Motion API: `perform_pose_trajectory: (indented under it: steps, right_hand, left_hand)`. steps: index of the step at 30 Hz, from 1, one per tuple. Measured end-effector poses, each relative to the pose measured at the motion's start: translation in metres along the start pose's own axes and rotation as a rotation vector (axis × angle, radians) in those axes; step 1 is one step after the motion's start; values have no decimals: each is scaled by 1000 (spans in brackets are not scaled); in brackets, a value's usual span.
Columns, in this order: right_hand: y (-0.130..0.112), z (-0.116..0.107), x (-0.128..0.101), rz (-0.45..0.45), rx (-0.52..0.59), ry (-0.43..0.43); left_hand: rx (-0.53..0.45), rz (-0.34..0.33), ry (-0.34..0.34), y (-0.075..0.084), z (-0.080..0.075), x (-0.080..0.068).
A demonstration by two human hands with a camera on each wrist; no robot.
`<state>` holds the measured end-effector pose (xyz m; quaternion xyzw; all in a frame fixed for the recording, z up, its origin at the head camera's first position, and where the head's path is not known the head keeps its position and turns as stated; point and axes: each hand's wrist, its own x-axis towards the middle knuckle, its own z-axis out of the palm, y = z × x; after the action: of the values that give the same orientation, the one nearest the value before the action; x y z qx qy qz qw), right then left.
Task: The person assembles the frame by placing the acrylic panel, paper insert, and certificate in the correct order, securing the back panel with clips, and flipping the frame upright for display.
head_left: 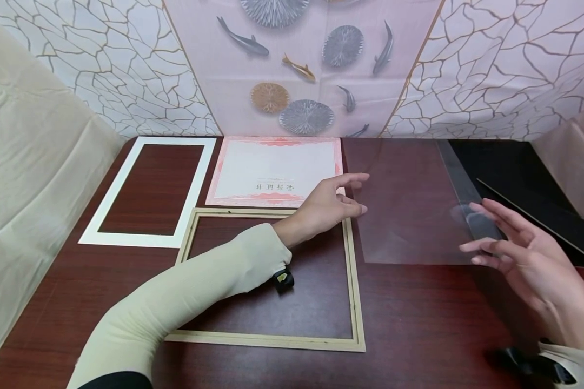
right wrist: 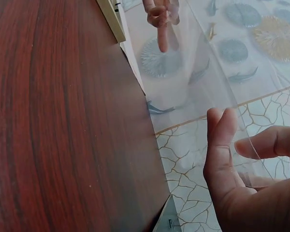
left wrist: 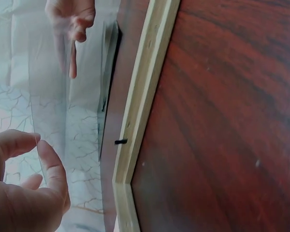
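Currently both hands, left hand (head_left: 328,208) and right hand (head_left: 521,254), pinch the clear sheet (head_left: 413,216) by its edges with their fingers; loose grip risks it slipping onto the wooden frame (head_left: 355,302).

Clear sheet (head_left: 413,216) edges faint; black board (head_left: 540,210) cut off at right.
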<state>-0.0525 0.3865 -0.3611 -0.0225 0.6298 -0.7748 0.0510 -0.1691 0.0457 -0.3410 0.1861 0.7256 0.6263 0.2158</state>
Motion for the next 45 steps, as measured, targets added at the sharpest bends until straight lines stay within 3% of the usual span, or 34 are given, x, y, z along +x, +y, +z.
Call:
perform_pose_trajectory:
  steps: [5,11,16,20,24,31,36,41,45]
  right_hand:
    - [1,-5,-5,-43,22,-113]
    - [0,-7,-6,-88,50,-217]
    - [-1,-6,-6,-77,40,-264]
    - [-2,-4,-5,-68,67,-347]
    - [-4,-2,-4,-54,58,-408]
    - [-7,4,-1,10,-123,-388]
    - [-9,12,9,1,-111,-484]
    - [-15,25,21,31,-178,-555]
    - [-17,35,30,59,-145,-616]
  left_hand:
    - [-23,10,8,2,-10,-2]
    - [-34,10,83,1,-25,-7]
    - [-84,18,146,-1,-43,-11]
    - [-138,11,155,-1,-63,-17]
    - [-168,-21,91,0,-82,-28]
    - [-112,-80,-58,7,-107,-53]
    - [-83,-107,-150,10,-122,-71]
    - [-57,-98,-187,12,-135,-89]
    - [23,-94,-189,12,-143,-103]
